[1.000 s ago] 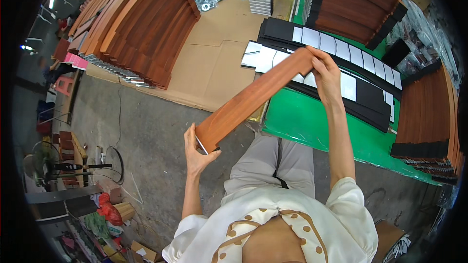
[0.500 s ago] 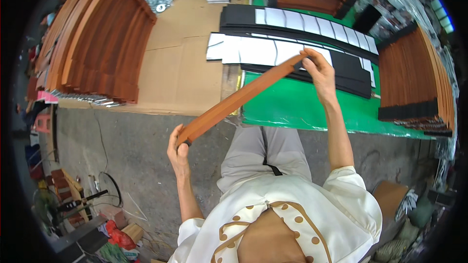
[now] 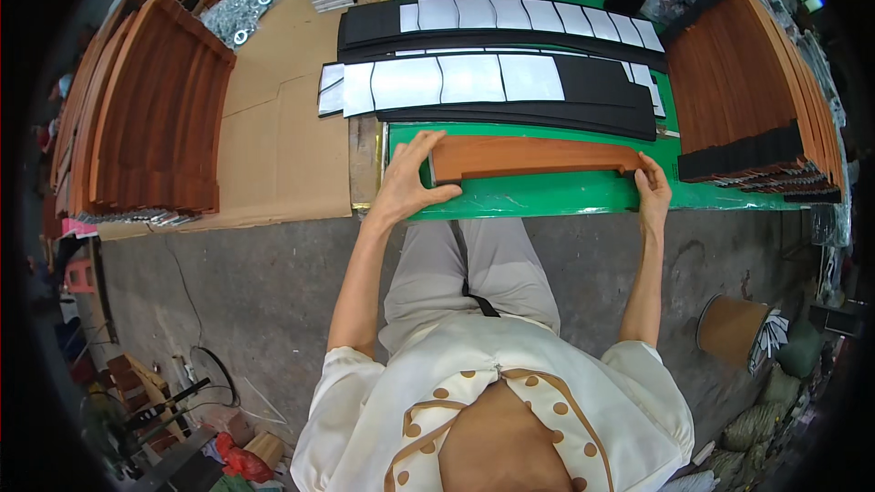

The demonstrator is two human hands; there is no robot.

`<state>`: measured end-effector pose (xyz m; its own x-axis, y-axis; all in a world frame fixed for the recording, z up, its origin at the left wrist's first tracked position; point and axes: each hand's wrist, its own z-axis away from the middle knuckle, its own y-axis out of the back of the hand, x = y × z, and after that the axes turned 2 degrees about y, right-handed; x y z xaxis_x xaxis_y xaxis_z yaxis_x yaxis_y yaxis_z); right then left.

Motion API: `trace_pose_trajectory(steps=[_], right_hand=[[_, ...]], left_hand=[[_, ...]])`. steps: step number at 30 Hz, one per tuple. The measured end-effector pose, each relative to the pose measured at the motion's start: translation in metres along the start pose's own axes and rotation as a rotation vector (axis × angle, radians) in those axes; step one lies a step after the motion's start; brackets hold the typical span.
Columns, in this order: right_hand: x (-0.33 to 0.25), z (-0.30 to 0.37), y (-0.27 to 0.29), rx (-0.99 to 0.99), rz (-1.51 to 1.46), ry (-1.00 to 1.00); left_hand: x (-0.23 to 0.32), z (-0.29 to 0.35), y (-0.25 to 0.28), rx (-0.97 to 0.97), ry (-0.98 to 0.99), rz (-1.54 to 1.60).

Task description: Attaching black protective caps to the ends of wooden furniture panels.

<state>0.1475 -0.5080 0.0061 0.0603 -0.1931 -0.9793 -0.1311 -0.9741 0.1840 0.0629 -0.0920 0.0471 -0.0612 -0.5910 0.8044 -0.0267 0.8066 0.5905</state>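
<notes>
My left fingers (image 3: 421,144) are spread wide around the left end of a brown wooden board (image 3: 533,157). The thumb is at the low edge, and the other fingers are by the top corner, so the end sits between them. My right fingers (image 3: 652,167) pinch the thin right end of the board, with the thumb on the near side. The board runs from side to side in front of me, over the green top of the desk (image 3: 538,204). I can't tell if it lies flat on the green or is held just above it.

Just behind the board is a row of black strips (image 3: 609,118) with white sheets (image 3: 469,80) on top. Behind that, one more black row (image 3: 372,23) has white pieces (image 3: 533,15) in a line.

On my left, a big stack of brown boards (image 3: 162,114) stands beside brown cardboard (image 3: 287,132). A heap of shiny metal rings (image 3: 251,5) is at the back of the cardboard. On my right, another stack of brown boards with black ends (image 3: 740,96) stands near my right fingers. Below me I see my grey pants (image 3: 506,264) and the grey floor (image 3: 264,287).
</notes>
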Motion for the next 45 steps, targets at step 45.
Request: trace_pose_trajectory(steps=[45], right_hand=[[-0.026,0.022,-0.085,0.044,0.439,0.558]], left_hand=[[-0.024,0.032,0.412,0.788,0.712,-1.296]])
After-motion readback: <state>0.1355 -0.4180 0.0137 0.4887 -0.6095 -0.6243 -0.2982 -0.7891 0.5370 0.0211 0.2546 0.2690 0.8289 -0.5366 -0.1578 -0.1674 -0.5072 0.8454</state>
